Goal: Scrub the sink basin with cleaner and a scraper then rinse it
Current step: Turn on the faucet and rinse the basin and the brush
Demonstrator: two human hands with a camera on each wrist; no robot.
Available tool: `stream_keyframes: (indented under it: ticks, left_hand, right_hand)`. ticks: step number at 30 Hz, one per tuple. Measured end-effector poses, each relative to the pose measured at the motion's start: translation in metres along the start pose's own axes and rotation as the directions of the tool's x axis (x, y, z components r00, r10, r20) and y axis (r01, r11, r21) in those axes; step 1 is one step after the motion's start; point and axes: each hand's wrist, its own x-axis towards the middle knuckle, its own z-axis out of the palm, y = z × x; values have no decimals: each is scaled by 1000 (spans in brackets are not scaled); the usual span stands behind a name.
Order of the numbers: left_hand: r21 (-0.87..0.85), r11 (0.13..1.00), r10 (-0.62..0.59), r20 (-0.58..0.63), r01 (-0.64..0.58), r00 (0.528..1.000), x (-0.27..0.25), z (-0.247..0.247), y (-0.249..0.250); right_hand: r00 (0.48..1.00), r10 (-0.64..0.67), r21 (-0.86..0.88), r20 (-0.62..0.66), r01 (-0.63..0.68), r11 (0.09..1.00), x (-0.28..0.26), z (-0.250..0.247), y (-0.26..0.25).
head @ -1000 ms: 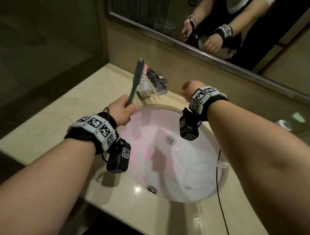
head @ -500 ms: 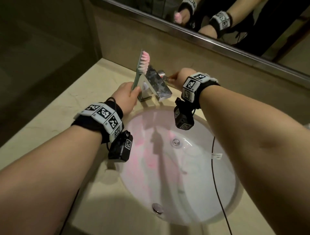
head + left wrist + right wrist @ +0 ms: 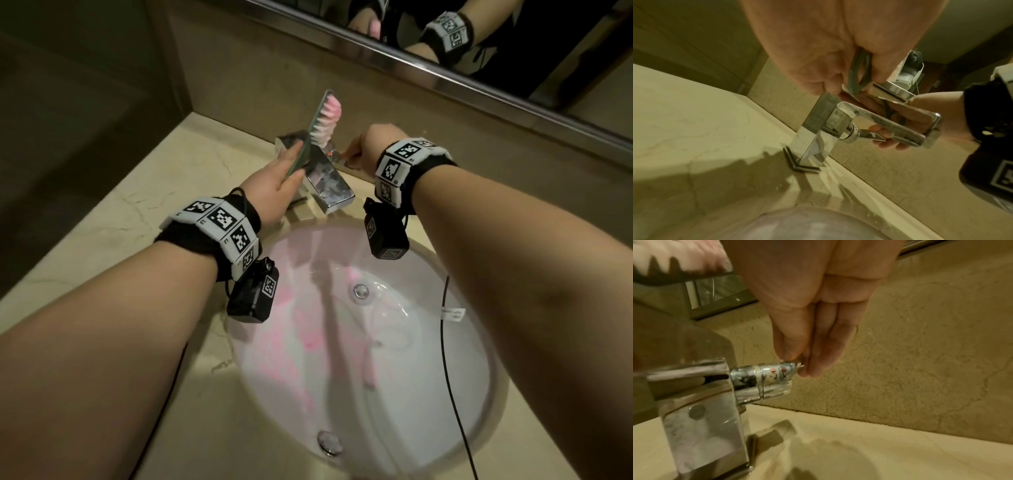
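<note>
A white sink basin (image 3: 428, 377) is streaked with pink cleaner foam (image 3: 301, 342) on its left side around the drain (image 3: 360, 291). My left hand (image 3: 274, 186) grips the green handle (image 3: 858, 71) of a scrub brush. The brush stands upright beside the chrome faucet (image 3: 325, 178), its pink-stained bristles (image 3: 327, 120) facing right. My right hand (image 3: 799, 363) reaches behind the faucet and pinches the tip of its side lever (image 3: 768, 374) between thumb and fingers. No water stream shows at the spout.
The beige marble countertop (image 3: 137, 205) surrounds the basin, with a backsplash (image 3: 445, 113) and a mirror (image 3: 513, 51) close behind the faucet. A wall closes the left side. A black cable (image 3: 445, 342) hangs over the basin's right half. A chrome knob (image 3: 329, 442) sits on the front rim.
My right hand moved from above the basin back to the faucet's side lever and took hold of it. My left hand carried the brush up close against the faucet.
</note>
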Motion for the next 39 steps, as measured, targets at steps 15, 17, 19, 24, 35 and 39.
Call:
stream_keyframes:
  ticks: [15,17,19,24,35,39]
  left_hand:
    - [-89,996,24,-15,-26,1000,-3,-1,-7]
    - [-91,996,17,-17,-18,1000,-4,-3,-7]
    - [-93,995,21,-7,-21,1000,-4,-3,-6]
    - [-86,996,-17,-36,13,999,-8,-6,0]
    - [-251,968,-30,-118,0,993,-14,-13,1]
    - [-241,971,-38,-115,9,993,-22,-15,2]
  right_hand:
    - [998,-8,99,-66,15,995,-2,5,10]
    - [997,-12,103,-72,20,995,-3,5,9]
    - [997,-14,112,-77,23,993,-3,5,10]
    - [998,-23,119,-65,31,992,-2,4,10]
    - [996,-10,148,-93,24,989,-2,7,11]
    - [995,-20,147,-95,34,989,-2,7,11]
